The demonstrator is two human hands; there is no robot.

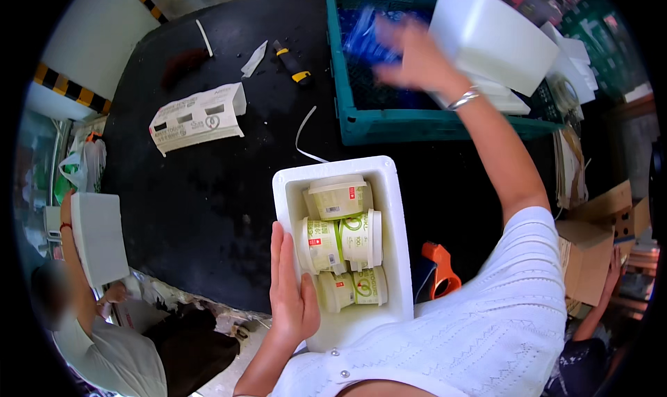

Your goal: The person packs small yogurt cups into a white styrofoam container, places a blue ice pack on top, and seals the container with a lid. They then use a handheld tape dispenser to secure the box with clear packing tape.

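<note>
A white foam box [405,272] stands before me, with several yogurt cups [336,199] packed inside. My left hand [293,287] lies along its left wall, fingers straight on the outside and thumb over the rim. Blurred by motion, my right hand [417,58] reaches into the teal plastic crate [341,95], fingers spread and nothing visible in them. Just beside those fingers are blue plastic-wrapped packs [365,37], whose contents I cannot make out. A bracelet circles my right wrist.
On the black table [198,214] lie a printed yogurt carton sleeve [200,118], a utility knife [292,63] and white strips. An orange tape dispenser [440,272] sits right of the box. Another foam box [492,37] rises from the crate. At left a person handles a foam box [99,238].
</note>
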